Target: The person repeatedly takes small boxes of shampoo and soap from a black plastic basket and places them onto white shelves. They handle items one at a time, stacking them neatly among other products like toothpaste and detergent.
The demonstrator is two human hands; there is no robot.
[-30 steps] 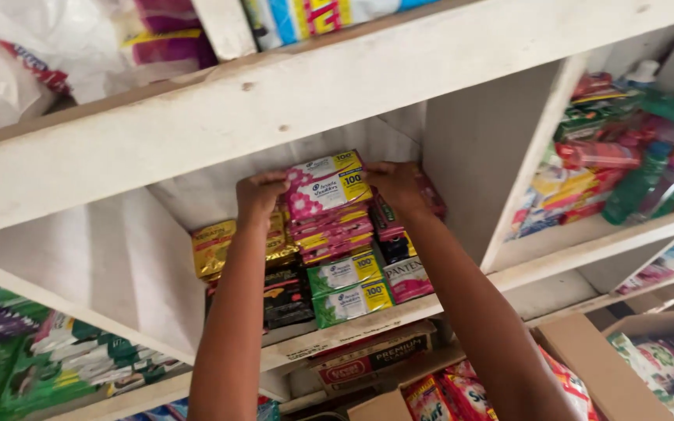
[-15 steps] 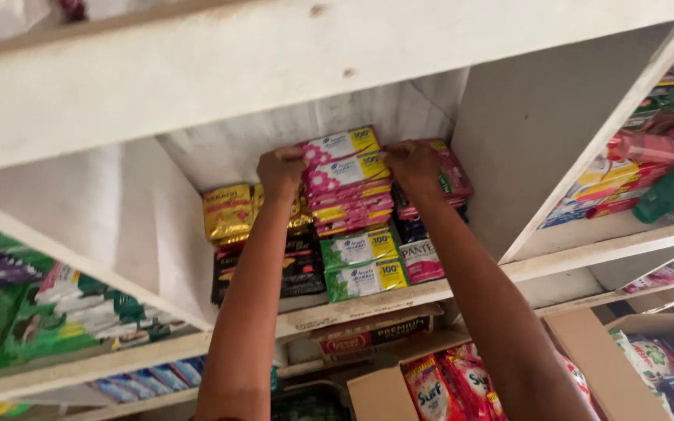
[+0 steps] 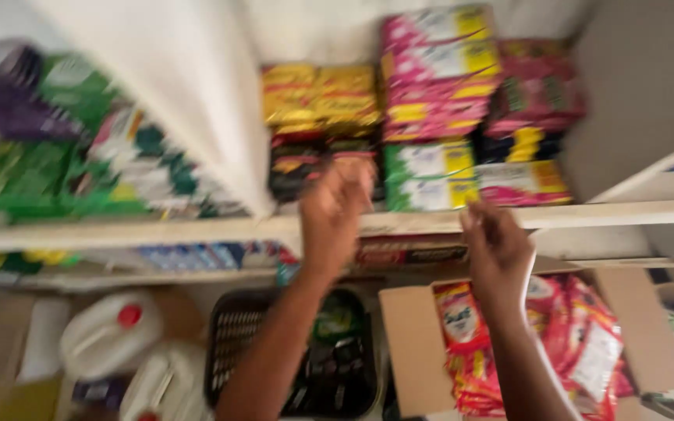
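Frame heavily motion-blurred. Nearest, at the bottom: a black slotted basket (image 3: 235,343) with dark items inside, two white jugs (image 3: 111,335) to its left, and an open cardboard box (image 3: 411,327) holding red sachet packs (image 3: 571,335).

Above these, both forearms rise from the bottom edge. Left hand (image 3: 335,209) is held in front of the shelf edge, fingers loosely curled; whether it grips anything cannot be told through the blur. Right hand (image 3: 495,251) sits lower and to the right, just above the box, fingers partly bent, nothing visibly clamped in it. The two hands are apart, neither touching the stock.

Beyond the hands: white wooden shelf (image 3: 587,212). In the compartment stand stacks of sachets: pink-and-yellow packs (image 3: 438,70) on top of green-and-white packs (image 3: 429,178), gold packs (image 3: 317,93) over black packs (image 3: 298,160) to the left, and dark pink packs (image 3: 536,90) to the right. A white divider (image 3: 196,101) separates these from green and purple packs (image 3: 56,148) in the left compartment.
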